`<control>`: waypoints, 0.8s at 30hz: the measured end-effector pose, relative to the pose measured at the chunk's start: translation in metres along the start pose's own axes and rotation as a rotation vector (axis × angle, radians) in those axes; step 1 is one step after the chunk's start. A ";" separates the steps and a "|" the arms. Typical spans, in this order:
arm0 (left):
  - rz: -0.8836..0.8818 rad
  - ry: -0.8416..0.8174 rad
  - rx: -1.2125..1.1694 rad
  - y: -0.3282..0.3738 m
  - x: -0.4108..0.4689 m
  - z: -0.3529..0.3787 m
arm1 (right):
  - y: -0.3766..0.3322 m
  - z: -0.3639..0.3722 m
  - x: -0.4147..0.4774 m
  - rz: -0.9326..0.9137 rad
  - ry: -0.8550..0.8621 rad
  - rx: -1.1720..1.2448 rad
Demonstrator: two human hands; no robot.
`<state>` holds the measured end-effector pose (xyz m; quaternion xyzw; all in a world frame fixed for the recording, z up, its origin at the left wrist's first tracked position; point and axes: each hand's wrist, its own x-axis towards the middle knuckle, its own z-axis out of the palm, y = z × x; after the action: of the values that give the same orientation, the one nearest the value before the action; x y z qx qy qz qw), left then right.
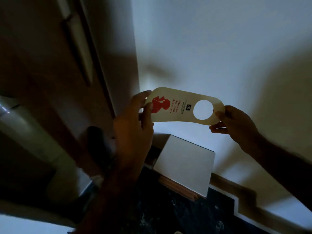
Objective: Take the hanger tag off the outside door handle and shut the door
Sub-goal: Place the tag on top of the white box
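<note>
Hanger tag is held in mid-air, off the handle, pinched at its ends by left hand and right hand fingers. Door closing judged next; one hand must be freed.

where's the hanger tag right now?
Head view, centre frame: the hanger tag is off any handle, held sideways between the left hand at its printed end and the right hand at its hole end, against the white wall.

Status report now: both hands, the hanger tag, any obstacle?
Left hand and right hand each grip one end of hanger tag. Tag off any handle, held flat, slightly bowed. Nothing in the way.
</note>
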<state>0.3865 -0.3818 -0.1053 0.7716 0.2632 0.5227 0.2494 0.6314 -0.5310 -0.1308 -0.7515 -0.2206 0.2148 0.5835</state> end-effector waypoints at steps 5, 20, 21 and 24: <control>-0.199 -0.084 -0.003 -0.051 0.014 0.116 | 0.074 -0.042 0.066 0.091 0.056 -0.068; -1.110 -0.287 -0.221 -0.253 -0.077 0.348 | 0.304 -0.050 0.202 0.430 0.090 -0.233; -1.129 -0.327 -0.175 -0.277 -0.093 0.366 | 0.335 -0.044 0.211 0.481 0.085 -0.221; -1.172 -0.388 -0.112 -0.316 -0.120 0.383 | 0.388 -0.034 0.219 0.575 0.087 -0.184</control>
<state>0.6616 -0.2712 -0.5209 0.5656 0.5653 0.1619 0.5783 0.8598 -0.5162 -0.5140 -0.8413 0.0077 0.3178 0.4371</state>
